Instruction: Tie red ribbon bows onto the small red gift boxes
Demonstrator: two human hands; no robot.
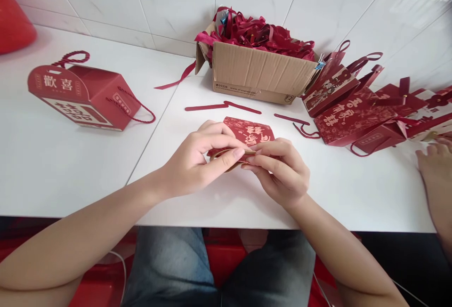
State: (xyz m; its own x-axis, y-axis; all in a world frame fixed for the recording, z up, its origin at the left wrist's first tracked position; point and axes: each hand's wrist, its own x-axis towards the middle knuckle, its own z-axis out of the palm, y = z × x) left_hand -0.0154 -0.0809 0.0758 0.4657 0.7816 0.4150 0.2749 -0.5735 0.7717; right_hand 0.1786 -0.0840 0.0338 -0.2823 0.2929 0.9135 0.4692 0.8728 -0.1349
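Observation:
A red gift box [251,130] with pale pink printed characters lies on the white table [183,175] in front of me. My left hand [205,156] is closed on its near end, thumb along the tan inner edge and fingers over the top. From the other side my right hand [282,168] pinches the same edge, its fingertips meeting those of the left. What lies between the fingertips is partly hidden. Just beyond the box are a bent dark red strap [226,105] and a second strap [291,119].
A cardboard box [264,74] heaped with dark red ribbons [261,36] stands against the tiled wall. Finished-looking red boxes with handles [356,114] crowd the right. A red box with rope handles [84,95] sits left. Another person's hand [436,165] rests at the right edge.

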